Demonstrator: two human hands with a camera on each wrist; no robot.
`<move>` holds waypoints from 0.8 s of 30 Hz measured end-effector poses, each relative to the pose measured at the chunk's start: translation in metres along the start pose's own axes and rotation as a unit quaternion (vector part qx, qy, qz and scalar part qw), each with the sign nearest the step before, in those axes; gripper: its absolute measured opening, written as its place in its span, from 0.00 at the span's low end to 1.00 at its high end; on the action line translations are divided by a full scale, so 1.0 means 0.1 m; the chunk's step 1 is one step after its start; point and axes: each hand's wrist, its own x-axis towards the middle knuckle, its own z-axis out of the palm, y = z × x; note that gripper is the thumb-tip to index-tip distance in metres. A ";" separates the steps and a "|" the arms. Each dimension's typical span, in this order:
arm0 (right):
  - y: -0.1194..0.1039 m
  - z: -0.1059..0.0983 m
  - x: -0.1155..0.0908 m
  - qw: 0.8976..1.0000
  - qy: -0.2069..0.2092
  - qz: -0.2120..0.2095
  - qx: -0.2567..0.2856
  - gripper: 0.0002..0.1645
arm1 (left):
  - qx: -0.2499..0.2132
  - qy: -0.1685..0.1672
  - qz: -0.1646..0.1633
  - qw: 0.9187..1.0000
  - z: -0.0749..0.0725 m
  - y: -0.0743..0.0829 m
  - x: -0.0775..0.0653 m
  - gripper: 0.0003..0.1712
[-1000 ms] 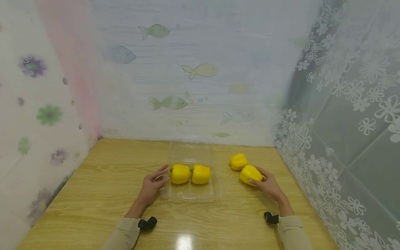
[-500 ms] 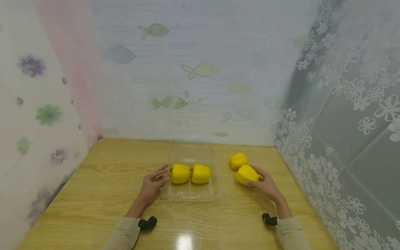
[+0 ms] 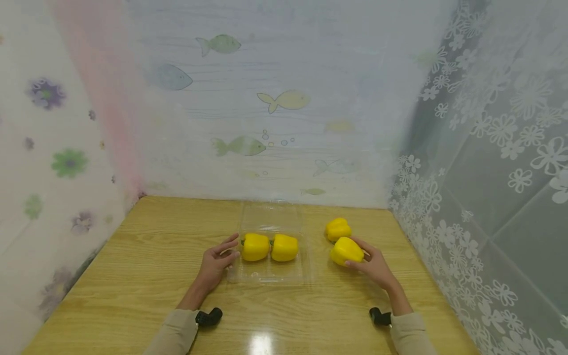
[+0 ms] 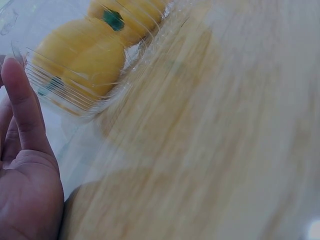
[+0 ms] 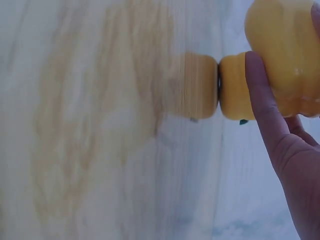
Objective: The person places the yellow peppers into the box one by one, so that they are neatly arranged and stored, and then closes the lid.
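In the head view my right hand (image 3: 373,266) grips a yellow bell pepper (image 3: 346,251), the thumb on its near side and the fingers behind. The right wrist view shows the thumb laid along this held pepper (image 5: 287,45). A second pepper (image 3: 338,229) rests on the table just behind it. Two more peppers, the left one (image 3: 255,247) and the right one (image 3: 284,248), lie side by side in a clear plastic clamshell box (image 3: 284,279), stems to the left. My left hand (image 3: 216,264) is at the box's left wall, thumb and fingers loosely extended; the thumb reaches the ribbed wall (image 4: 62,87).
The box's clear lid (image 3: 271,215) lies folded back towards the rear wall. Printed sheets, with fish (image 3: 290,100) at the back and flowers at both sides, border the wooden table (image 3: 146,276). Each wrist carries a black mount (image 3: 209,317).
My right hand has moved left with the held pepper, from beside the rear pepper to in front of it. The left hand and the box have stayed in place.
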 end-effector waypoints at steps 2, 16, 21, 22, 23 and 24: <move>-0.01 0.01 0.00 1.000 0.000 -0.004 0.002 0.47 | -0.001 0.000 -0.001 1.000 0.00 0.00 0.00 0.28; -0.08 0.07 -0.02 0.999 0.002 -0.007 0.038 0.46 | -0.013 -0.001 0.003 1.000 0.01 0.00 -0.01 0.28; -0.08 0.09 -0.03 0.998 -0.010 -0.023 0.049 0.46 | -0.002 0.005 0.002 1.000 0.01 0.00 -0.01 0.27; -0.09 0.09 -0.03 0.998 -0.012 -0.024 0.053 0.46 | 0.000 0.006 0.002 1.000 0.01 0.00 0.00 0.27; -0.09 0.09 -0.03 0.998 -0.015 -0.026 0.057 0.46 | 0.002 0.007 0.001 1.000 0.00 0.00 0.00 0.27; -0.09 0.10 -0.04 0.998 -0.016 -0.027 0.060 0.46 | 0.004 0.008 0.000 1.000 0.00 0.00 0.00 0.26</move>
